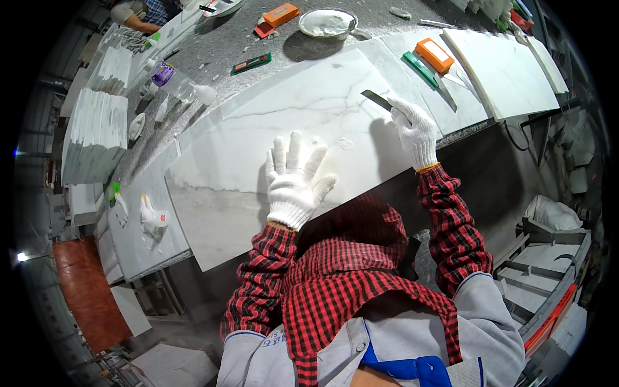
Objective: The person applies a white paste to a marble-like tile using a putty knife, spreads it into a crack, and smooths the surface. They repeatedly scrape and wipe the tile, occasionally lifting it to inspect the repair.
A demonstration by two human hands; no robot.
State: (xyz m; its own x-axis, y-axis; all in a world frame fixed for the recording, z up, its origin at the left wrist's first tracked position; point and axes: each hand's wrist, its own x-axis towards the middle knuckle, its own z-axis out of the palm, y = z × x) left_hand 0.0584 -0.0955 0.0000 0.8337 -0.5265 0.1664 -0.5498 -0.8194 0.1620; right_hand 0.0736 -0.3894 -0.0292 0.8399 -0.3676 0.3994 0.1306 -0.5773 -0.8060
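A large white marble slab (pixel 232 155) with grey veins lies in front of me on the workbench, its near edge toward my body. My left hand (pixel 293 184), in a white knit glove, rests flat on the slab with its fingers spread. At the slab's right side, my gloved right hand (pixel 412 132) is closed round a dark, thin scraper blade (pixel 376 99). The blade points up and left over the slab, apart from the left hand. Whether its edge touches the stone I cannot tell.
Beyond the slab are a bowl of white paste (pixel 327 24), a green box (pixel 251 63) and a plastic bottle (pixel 174 80). To the right lie an orange box (pixel 434 55), a green-handled knife (pixel 429 74) and more slabs (pixel 506 77). Stacked tiles (pixel 95 138) stand left; another person's arm (pixel 138 24) shows far left.
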